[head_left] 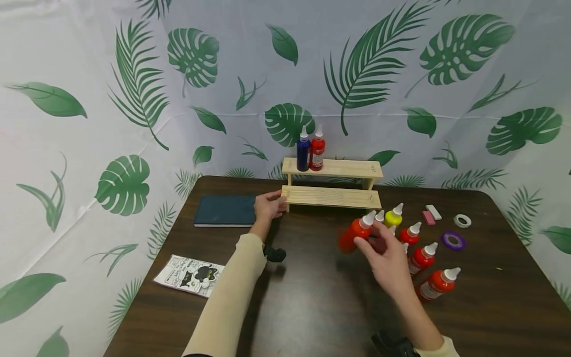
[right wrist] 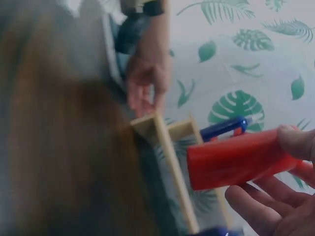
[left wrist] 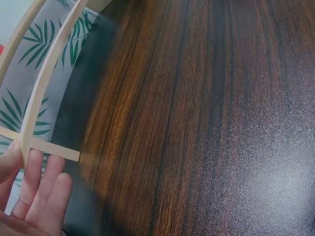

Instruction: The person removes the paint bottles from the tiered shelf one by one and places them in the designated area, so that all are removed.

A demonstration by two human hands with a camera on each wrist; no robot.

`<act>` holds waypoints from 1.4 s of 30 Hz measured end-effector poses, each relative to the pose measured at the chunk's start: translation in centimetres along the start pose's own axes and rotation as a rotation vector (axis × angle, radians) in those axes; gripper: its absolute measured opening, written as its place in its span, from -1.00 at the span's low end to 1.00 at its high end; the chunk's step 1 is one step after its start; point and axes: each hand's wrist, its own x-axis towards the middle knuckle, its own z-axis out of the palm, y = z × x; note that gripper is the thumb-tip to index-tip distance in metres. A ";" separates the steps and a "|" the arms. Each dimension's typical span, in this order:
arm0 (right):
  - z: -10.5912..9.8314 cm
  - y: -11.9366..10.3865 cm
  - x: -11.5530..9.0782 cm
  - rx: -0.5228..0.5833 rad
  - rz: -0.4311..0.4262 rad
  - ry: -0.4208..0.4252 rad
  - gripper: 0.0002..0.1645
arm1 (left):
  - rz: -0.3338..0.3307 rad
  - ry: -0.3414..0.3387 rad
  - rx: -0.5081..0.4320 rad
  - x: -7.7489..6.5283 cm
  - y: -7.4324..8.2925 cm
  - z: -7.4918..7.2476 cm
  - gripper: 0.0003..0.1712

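Observation:
My right hand grips a red squeeze bottle with a white pointed nozzle, holding it tilted above the table. In the right wrist view the red bottle sits between thumb and fingers, its base toward the shelf. My left hand pinches the left end of the lower board of a two-tier wooden shelf; thumb and fingers show on both sides of the board in the left wrist view. On the upper tier stand a dark blue bottle and another red bottle, side by side.
Right of my right hand stand several bottles, among them a yellow bottle and a red bottle. Beyond are erasers, white tape and purple tape. A dark notebook and a cat-print packet lie at left.

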 end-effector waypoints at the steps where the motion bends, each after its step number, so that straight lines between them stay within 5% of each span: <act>1: -0.2 0.4 -0.9 -0.025 0.005 0.013 -0.33 | -0.005 0.001 0.002 0.1 0.0 0.0 -0.70; 11: -2.3 4.2 -6.4 -0.222 0.169 0.284 -0.35 | -0.015 0.004 0.016 0.3 0.3 0.1 -0.70; 18: -3.3 6.0 -7.3 -0.365 0.380 0.289 -0.23 | -0.006 -0.007 0.016 0.1 0.1 0.0 -0.69; 33: -2.5 7.9 -7.3 -0.407 0.311 0.343 -0.28 | 0.034 -0.005 -0.008 -0.7 0.2 -0.3 -0.70; 42: -3.6 6.5 -7.4 -0.429 0.238 0.388 -0.27 | 0.011 -0.010 -0.010 -0.5 0.2 -0.2 -0.71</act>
